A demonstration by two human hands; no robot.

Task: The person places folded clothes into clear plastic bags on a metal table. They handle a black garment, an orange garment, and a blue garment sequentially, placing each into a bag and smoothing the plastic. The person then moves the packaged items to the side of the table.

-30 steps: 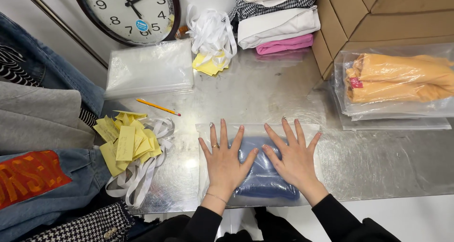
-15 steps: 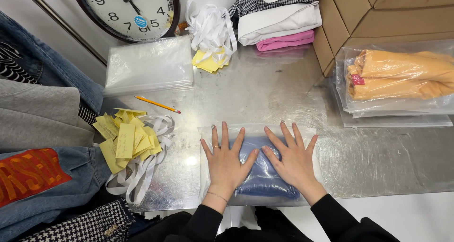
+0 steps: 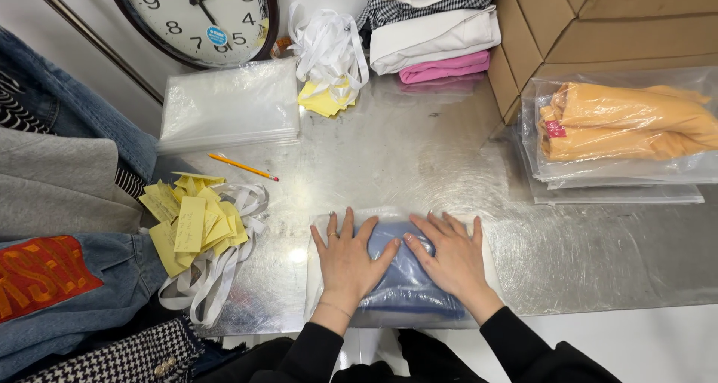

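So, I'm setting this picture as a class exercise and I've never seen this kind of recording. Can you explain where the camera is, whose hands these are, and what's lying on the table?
The camera sits on a person's head and looks down, so the two hands at the bottom are that person's own. There is no machine here. The left hand and right hand lie flat, fingers spread, on a folded blue garment inside a clear plastic bag; they press on it and grip nothing. All this rests on a shiny metal table. Also there: a pencil, yellow tags with white straps, a stack of clear bags, a wall clock, folded clothes, a cardboard box and a bagged orange garment.
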